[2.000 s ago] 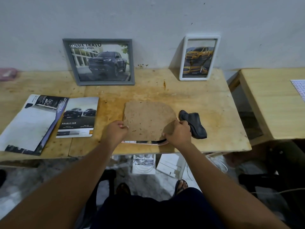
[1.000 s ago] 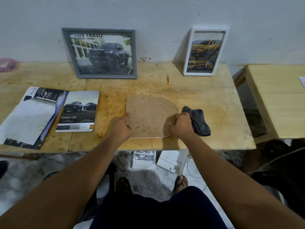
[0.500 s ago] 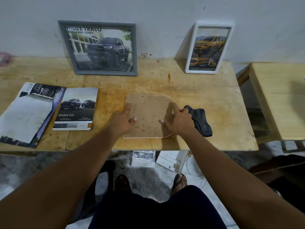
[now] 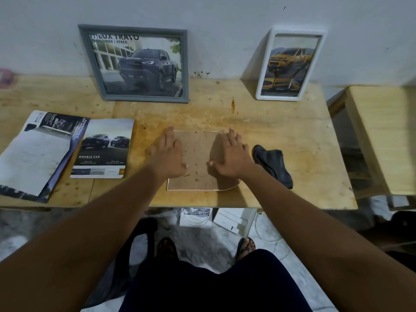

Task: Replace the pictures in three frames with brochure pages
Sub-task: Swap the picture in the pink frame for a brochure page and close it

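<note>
1. Pale wall (image 4: 225,30) at the back, a scuffed wooden surface (image 4: 270,131) in front of it, and right in the middle lies the face-down frame (image 4: 198,163), brown backing up, a thin pale rim showing round its edge.
2. Left hand (image 4: 167,158) lies flat across the left edge of the face-down frame, fingers (image 4: 169,136) straight and released, gripping nothing.
3. Right hand (image 4: 231,156) is spread on the right part of that backing, fingers (image 4: 230,137) stretched out towards the wall, thumb pointing in towards the left hand. It is relaxed too and holds nothing.
4. Behind the face-down frame and to its left, the grey frame (image 4: 144,99) leans on the wall with a dark pickup page in it.
5. Behind it and to the right, the white frame (image 4: 279,97) stands upright against the wall with a yellow truck page inside.
6. Left of the face-down frame, just apart from the left hand, lies the Double Cab page (image 4: 103,149), and further left the big open brochure (image 4: 38,154), partly tucked under that page.
7. Just right of the face-down frame, beside the right wrist, sits a crumpled dark cloth (image 4: 273,164).
8. Well off to the right of the face-down frame is a second wooden table (image 4: 378,136).
</note>
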